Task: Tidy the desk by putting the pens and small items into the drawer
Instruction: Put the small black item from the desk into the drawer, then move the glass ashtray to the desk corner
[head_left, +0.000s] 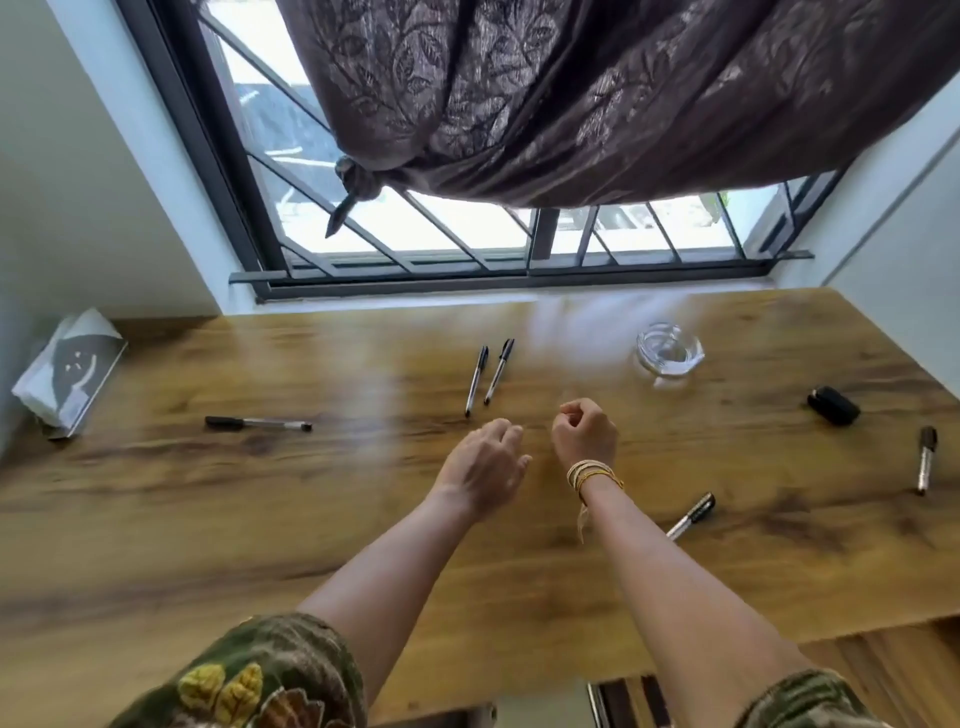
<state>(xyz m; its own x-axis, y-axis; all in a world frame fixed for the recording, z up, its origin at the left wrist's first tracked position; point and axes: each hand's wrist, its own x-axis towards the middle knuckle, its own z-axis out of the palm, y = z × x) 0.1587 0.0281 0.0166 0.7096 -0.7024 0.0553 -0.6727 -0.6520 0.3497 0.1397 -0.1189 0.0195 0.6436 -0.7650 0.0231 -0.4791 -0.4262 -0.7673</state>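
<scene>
My left hand (485, 462) hangs loose and empty; my right hand (584, 434) is clenched, seemingly on nothing. Two pens (487, 378) lie side by side on the table (260, 519) just ahead. They look light, stiff and prone to rolling, so I'd pinch mid-barrel.

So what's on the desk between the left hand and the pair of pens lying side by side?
Nothing: in the head view only bare wood separates the left hand from the pair of pens.
</scene>
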